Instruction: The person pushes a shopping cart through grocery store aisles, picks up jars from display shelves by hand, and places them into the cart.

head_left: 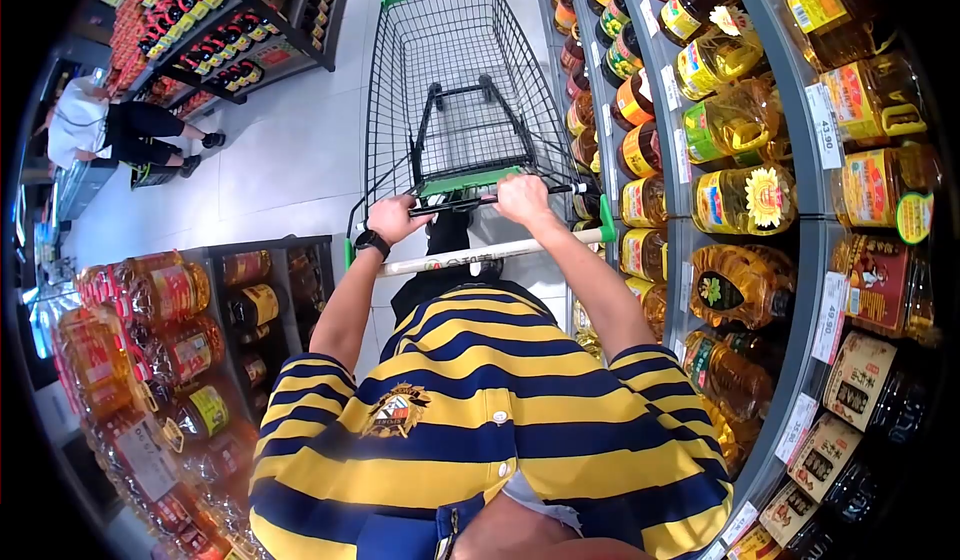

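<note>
A wire shopping cart [400, 70] with green corners stands in front of me, its basket pointing away. My left hand [398, 220], with a dark watch at the wrist, is closed around the left part of a dark bar at the cart's near end. Further right, my right hand [522, 198] has its fingers wrapped over the same bar. A green panel [470, 182] lies just beyond the bar. The white push handle [440, 261] runs beneath my forearms, nearer to my body. Inside the basket, a folded black frame [470, 125] shows.
Shelves of oil bottles [742, 200] with price tags line my right side closely. Stacked oil bottles [165, 295] stand at my near left. Beyond them, a person [85, 125] is beside another bottle display [215, 40]. Pale floor tiles [270, 170] run between.
</note>
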### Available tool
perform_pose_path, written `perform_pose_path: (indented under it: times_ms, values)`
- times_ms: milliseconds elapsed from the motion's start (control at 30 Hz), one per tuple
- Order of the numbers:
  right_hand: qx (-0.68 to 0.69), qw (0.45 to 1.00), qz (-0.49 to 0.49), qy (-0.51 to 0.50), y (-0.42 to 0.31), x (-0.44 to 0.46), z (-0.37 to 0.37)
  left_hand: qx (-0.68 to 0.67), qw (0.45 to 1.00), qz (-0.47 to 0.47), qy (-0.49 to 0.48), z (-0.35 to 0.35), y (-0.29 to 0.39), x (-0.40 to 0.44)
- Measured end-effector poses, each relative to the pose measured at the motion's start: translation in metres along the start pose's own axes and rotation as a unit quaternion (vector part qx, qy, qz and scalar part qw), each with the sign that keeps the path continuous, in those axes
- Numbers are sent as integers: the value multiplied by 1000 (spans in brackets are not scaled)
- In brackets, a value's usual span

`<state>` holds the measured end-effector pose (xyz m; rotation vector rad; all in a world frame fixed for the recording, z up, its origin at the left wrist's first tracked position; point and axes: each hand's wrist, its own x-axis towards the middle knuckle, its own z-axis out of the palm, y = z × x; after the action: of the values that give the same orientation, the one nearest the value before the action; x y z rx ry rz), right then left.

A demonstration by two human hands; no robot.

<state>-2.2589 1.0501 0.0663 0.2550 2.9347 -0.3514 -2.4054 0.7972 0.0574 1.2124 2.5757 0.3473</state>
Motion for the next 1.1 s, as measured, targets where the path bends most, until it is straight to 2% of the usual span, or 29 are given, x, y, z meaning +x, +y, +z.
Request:
perform_pose_path:
  times_ms: [300, 333, 400, 467, 567, 633, 700, 800, 1100]
  values:
    - [-4, 1000, -3, 2, 15, 31, -11, 15, 1000, 8, -14, -5, -10, 38]
    - [-3, 1000, -2, 3, 17, 37, -11, 11, 1000, 19, 7, -6, -11, 44]
    - [11, 999, 1, 48, 25, 48, -12, 22, 999, 30, 14, -9, -16, 61]
    - [19, 999, 4, 39, 32, 60, -15, 20, 999, 29, 5, -11, -20, 75]
    - [9, 999, 0, 36, 48, 86, -13, 15, 1000, 21, -7, -18, -24, 106]
    - [3, 996, 14, 82, 54, 104, -16, 5, 1000, 24, -14, -25, -27, 127]
    - [-4, 999, 22, 49, 62, 121, -20, -6, 1000, 29, -1, -33, -30, 147]
    - [3, 996, 18, 83, 74, 146, -26, 4, 1000, 16, -15, -42, -36, 177]
    - [-11, 995, 34, 98, 104, 220, -46, -3, 999, 49, 0, -59, -63, 263]
